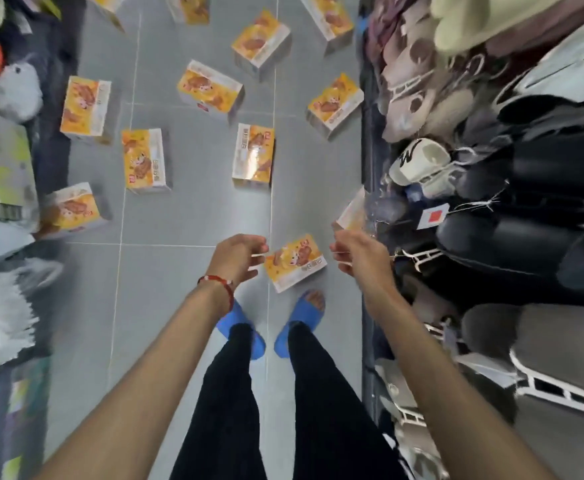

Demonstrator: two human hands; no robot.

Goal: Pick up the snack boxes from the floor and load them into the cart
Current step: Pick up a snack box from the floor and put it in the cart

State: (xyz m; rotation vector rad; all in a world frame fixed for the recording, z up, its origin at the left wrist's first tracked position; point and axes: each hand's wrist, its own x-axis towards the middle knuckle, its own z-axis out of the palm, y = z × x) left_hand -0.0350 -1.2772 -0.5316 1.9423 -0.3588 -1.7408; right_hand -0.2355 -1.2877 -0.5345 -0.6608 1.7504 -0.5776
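1. Floor (193,341): about 12 snack boxes (211,90) lie scattered; no cart in view.
2. Nearest box (295,263): lies flat on the floor, between my 2 hands.
3. Left hand (238,256) and right hand (356,256): both loosely curled, holding nothing. I would lower them, grip opposite edges and lift level.

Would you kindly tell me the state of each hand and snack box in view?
Left hand: empty, fingers loosely curled.
Right hand: empty, fingers loosely curled.
Nearest box: lying on the floor, held by neither hand.
Other boxes: scattered on the floor.
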